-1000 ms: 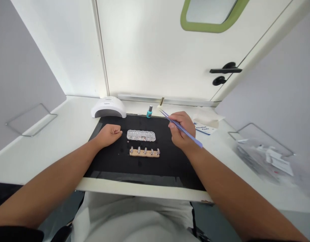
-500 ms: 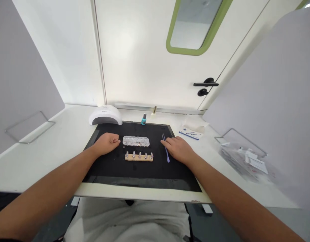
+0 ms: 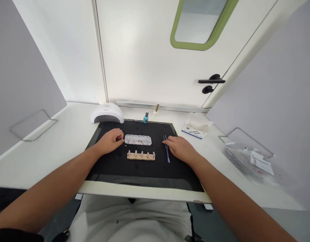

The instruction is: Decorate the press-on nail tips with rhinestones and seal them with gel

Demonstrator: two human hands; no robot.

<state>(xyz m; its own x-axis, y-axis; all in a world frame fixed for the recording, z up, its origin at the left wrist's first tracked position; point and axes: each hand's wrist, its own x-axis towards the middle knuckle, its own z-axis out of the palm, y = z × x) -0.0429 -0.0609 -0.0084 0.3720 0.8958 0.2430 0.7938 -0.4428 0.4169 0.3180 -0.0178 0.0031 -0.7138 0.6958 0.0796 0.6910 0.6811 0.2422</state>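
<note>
Tweezers (image 3: 168, 155) are lying on the black mat (image 3: 144, 169), right hand (image 3: 181, 148) resting half-curled over them. Left hand (image 3: 109, 142)'s loosely curled just beside the clear case (image 3: 138, 140). Can't really tell if either one's pinching anything.

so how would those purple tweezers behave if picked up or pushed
The purple tweezers look light, being so slim. Their parted tips suggest springy prongs that would probably close under a squeeze. Lying flat on the black mat, they would likely slide or pivot rather than roll.
</note>
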